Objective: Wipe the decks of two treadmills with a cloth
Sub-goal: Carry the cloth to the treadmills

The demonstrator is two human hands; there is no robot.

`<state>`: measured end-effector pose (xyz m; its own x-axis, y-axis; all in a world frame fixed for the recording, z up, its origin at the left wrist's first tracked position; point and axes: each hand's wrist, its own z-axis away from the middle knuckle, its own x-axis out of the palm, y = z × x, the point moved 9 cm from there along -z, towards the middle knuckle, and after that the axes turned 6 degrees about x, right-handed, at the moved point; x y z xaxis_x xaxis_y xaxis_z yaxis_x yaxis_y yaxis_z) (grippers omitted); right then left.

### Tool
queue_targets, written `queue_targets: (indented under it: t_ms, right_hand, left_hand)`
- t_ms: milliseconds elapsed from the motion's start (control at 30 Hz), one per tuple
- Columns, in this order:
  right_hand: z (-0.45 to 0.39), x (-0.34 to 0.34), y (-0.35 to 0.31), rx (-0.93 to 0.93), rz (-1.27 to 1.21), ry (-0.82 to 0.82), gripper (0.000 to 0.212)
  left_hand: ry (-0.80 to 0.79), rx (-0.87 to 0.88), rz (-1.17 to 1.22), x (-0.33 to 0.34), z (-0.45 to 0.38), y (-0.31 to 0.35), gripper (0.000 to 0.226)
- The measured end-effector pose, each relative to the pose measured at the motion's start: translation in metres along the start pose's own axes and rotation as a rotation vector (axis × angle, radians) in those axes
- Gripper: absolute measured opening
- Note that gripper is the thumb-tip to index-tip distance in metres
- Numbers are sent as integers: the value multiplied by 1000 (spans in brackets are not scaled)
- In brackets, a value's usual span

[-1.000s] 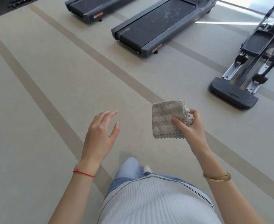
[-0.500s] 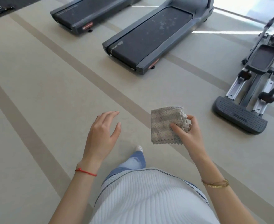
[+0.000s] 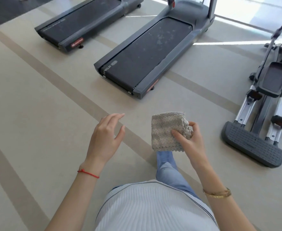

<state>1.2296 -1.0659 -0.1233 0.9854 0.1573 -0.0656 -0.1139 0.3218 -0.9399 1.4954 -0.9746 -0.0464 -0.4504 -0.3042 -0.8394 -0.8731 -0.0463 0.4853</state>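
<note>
The right hand [image 3: 189, 144] is pinching a folded grey cloth [image 3: 167, 131] between thumb and fingers, holding it up in the air in front of the body, its scalloped edge hanging downward. The left hand [image 3: 106, 139] is hovering beside it, apart from the cloth, with fingers relaxed and slightly spread, gripping nothing. A red string [image 3: 88, 173] is sitting round the left wrist and a gold bangle [image 3: 217, 194] round the right.

Both hands are hanging over a beige floor [image 3: 37, 105] crossed by darker stripes. Ahead, the nearer treadmill [image 3: 146, 54] is standing on the floor, its dark deck showing pale dusty smudges toward the far end. The second treadmill [image 3: 85, 22] is lying to its left, further off, near the top left corner of the floor in view. At the right edge an elliptical trainer [image 3: 260, 130] is standing with its ribbed base nearest the person. Below the hands, a white ribbed top [image 3: 153, 207] and a blue trouser leg [image 3: 166, 165] are showing.
</note>
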Motion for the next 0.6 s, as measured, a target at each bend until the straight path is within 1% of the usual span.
queue_targets:
  t_ms: [133, 267, 400, 500, 600]
  right_hand:
    - [-100, -6, -41, -6, 15, -28, 34]
    - [-198, -9, -98, -42, 74, -98, 32]
    - [-288, 3, -149, -58, 128, -191, 31]
    - [-347, 20, -169, -49, 155, -243, 31]
    - [-404, 39, -176, -28, 162, -284, 31]
  left_hand:
    - [45, -25, 8, 23, -91, -3, 35]
    - [113, -63, 1, 40, -178, -6, 36]
    - [152, -130, -3, 55, -255, -13, 36]
    - [175, -184, -5, 63, -304, -24, 36]
    - [177, -229, -3, 77, -350, -42, 36]
